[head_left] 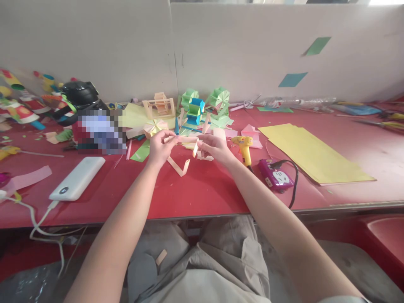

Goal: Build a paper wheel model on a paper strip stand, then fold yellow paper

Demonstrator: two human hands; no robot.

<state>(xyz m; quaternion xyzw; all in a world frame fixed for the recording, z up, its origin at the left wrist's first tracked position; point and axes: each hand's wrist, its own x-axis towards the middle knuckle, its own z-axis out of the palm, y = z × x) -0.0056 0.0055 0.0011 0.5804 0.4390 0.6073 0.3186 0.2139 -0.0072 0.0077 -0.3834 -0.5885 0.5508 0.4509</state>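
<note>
Between my two hands stretches a folded pale peach paper strip (188, 139), held just above the table. My left hand (162, 146) pinches its left end, and my right hand (214, 147) grips the right end, where a short bent flap hangs down. Below them lies another folded strip (179, 169), bent into a V. Behind my hands stand a blue and green paper wheel (195, 111), green paper wheels (220, 97) and a peach paper wheel on a frame (161, 103). A yellow glue gun (244, 148) rests to the right of my right hand.
A purple power socket (277, 176) with a black cord sits at the right, near yellow paper sheets (312, 153). At the left are a white power bank (78, 178) with a cable, and a black bottle (80, 96). Paper scraps lie around the strips.
</note>
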